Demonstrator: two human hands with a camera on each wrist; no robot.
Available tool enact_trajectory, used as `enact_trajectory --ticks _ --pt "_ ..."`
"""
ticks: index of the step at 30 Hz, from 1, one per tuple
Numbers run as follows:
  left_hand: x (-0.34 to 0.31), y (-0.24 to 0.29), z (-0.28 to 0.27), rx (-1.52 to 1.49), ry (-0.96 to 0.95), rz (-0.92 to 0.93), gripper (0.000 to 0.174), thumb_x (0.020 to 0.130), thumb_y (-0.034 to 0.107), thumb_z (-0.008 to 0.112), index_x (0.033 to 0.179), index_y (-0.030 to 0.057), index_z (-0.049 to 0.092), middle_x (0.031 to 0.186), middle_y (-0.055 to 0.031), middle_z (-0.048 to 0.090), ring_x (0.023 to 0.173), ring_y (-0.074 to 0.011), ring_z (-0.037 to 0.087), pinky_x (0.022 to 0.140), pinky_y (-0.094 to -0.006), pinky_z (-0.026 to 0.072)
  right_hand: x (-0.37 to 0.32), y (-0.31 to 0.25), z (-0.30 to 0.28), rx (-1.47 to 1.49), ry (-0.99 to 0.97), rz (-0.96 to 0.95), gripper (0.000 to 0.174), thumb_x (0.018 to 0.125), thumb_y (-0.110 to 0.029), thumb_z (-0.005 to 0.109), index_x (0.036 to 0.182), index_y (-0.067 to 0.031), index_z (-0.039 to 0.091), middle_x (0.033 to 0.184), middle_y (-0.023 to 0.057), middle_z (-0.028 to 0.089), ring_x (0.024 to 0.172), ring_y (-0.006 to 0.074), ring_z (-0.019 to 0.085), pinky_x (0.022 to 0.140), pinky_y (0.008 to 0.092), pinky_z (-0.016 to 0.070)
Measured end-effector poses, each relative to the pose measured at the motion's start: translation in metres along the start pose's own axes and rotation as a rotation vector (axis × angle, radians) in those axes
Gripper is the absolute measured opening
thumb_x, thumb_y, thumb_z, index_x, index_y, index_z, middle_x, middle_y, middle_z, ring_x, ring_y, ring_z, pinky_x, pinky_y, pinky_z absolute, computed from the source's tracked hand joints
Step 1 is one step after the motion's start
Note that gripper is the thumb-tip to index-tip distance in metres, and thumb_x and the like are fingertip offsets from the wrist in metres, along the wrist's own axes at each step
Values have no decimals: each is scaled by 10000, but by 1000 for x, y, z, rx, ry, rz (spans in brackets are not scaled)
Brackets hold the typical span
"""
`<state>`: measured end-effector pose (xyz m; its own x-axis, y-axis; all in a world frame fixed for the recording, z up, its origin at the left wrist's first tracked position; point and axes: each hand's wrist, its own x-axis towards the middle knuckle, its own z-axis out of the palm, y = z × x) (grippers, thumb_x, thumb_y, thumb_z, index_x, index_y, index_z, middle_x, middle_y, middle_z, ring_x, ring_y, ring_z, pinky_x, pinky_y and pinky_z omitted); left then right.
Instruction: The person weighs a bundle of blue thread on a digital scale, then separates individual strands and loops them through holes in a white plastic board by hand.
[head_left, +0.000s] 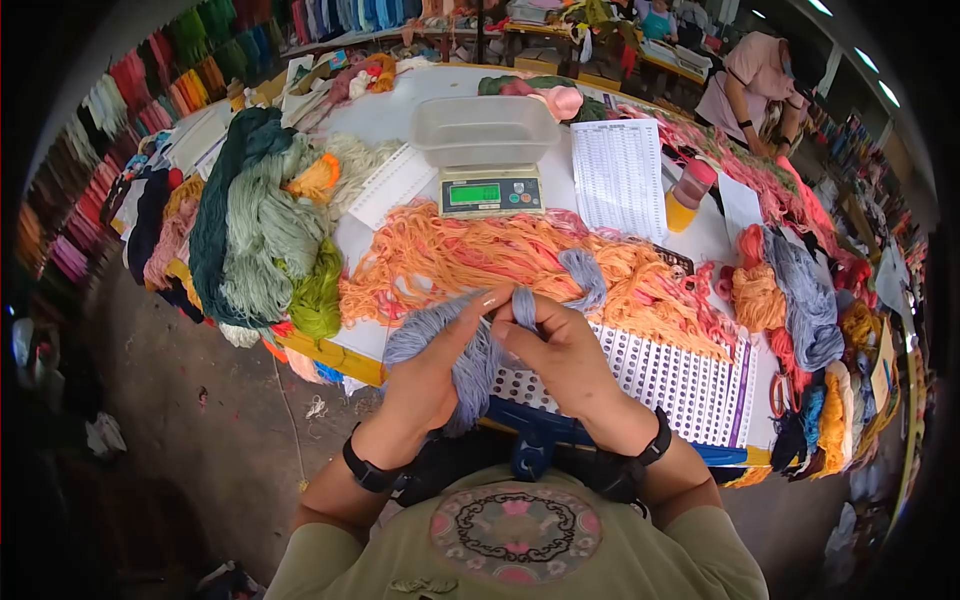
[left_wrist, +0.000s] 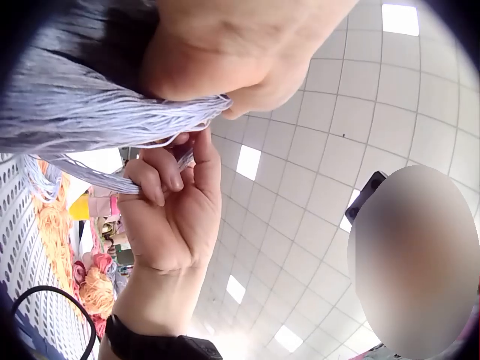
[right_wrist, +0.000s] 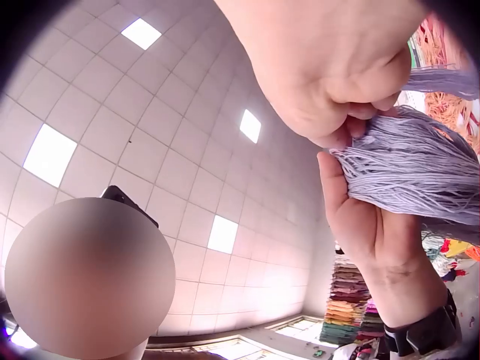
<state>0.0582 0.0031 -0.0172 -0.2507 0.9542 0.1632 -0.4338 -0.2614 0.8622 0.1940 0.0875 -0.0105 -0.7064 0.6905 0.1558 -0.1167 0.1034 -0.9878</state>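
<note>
A skein of grey-blue yarn (head_left: 470,368) hangs from my left hand (head_left: 425,380), spreading over both sides of it. The left hand grips the skein near its gathered top, as the left wrist view shows with the yarn (left_wrist: 90,112) fanning out. My right hand (head_left: 572,362) has its fingers curled round a thinner grey-blue strand (head_left: 524,306), whose tail (head_left: 583,278) lies over the orange yarn (head_left: 470,250). Both hands meet at the top of the skein. In the right wrist view the left palm (right_wrist: 375,232) is under the yarn (right_wrist: 420,169), and the right fingers touch its top.
Behind the orange yarn stand a digital scale (head_left: 490,190) with a clear plastic bin (head_left: 485,130), printed sheets (head_left: 620,175) and a red-lidded jar (head_left: 688,190). A white perforated board (head_left: 690,400) lies at the front. Green skeins (head_left: 262,210) pile left, and more skeins (head_left: 805,300) right. Another person (head_left: 760,85) bends over the table.
</note>
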Motion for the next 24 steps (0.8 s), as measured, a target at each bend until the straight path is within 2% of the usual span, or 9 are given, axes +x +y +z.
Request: enact_trajectory --ticks 4,6,9,13,15,18,19,21,24 --pt "2 -5 12 -63 16 -91 353 984 189 454 1221 -40 580 1255 -115 577 1205 -205 506 1055 -336 348 -13 -9 -4 184 82 7 105 933 -86 564 998 -25 620 811 -49 546 667 28 461 581 198 373" --pt "3 -9 17 -91 14 -126 342 980 177 455 1207 -41 588 1231 -115 592 1190 -205 518 1046 -332 357 -19 -15 -11 368 71 147 124 949 -92 542 1046 -42 600 796 -50 536 592 27 410 524 190 331" --pt "5 -18 19 187 -32 -8 335 979 169 450 1192 -45 593 1201 -115 606 1151 -197 543 1020 -325 382 -25 -20 -17 367 133 180 163 959 -103 533 1104 -51 586 789 -43 539 544 33 381 487 184 305" --pt "7 -24 25 211 -41 0 336 984 173 435 1188 -39 597 1202 -109 603 1138 -185 546 1001 -314 396 -26 -5 -29 364 67 117 147 954 -108 550 1072 -40 605 791 -36 550 607 37 423 547 192 352" --pt "10 -29 21 170 -43 -44 338 986 176 429 1191 -35 596 1210 -107 598 1148 -184 540 1001 -313 394 -26 -9 -29 25 75 67 97 940 -103 572 982 -26 611 784 -35 550 693 46 458 633 205 388" --pt "11 -39 13 384 -228 10 691 699 -183 384 1360 8 452 1346 -134 508 1287 -222 452 1098 -322 307 -26 -3 -33 79 88 72 87 927 -101 592 926 -15 610 784 -38 548 776 55 470 717 219 400" --pt "11 -40 20 297 -115 -6 449 844 -8 401 1276 -12 521 1260 -122 562 1204 -203 505 1040 -314 359 -27 -2 -33 79 85 74 87 927 -101 592 926 -15 610 784 -38 548 776 55 470 717 219 400" --pt "11 -38 28 211 3 -18 333 989 167 418 1193 -32 591 1173 -110 615 1120 -184 558 983 -307 411 -28 -2 -37 166 89 119 70 926 -102 591 939 -33 602 776 -31 542 691 51 465 625 214 389" --pt "13 -35 24 155 10 -12 314 990 175 434 1149 -35 605 1123 -115 634 1070 -196 586 947 -311 442 -26 1 -42 428 43 200 49 930 -111 586 941 -64 592 766 -24 529 580 40 414 519 200 329"
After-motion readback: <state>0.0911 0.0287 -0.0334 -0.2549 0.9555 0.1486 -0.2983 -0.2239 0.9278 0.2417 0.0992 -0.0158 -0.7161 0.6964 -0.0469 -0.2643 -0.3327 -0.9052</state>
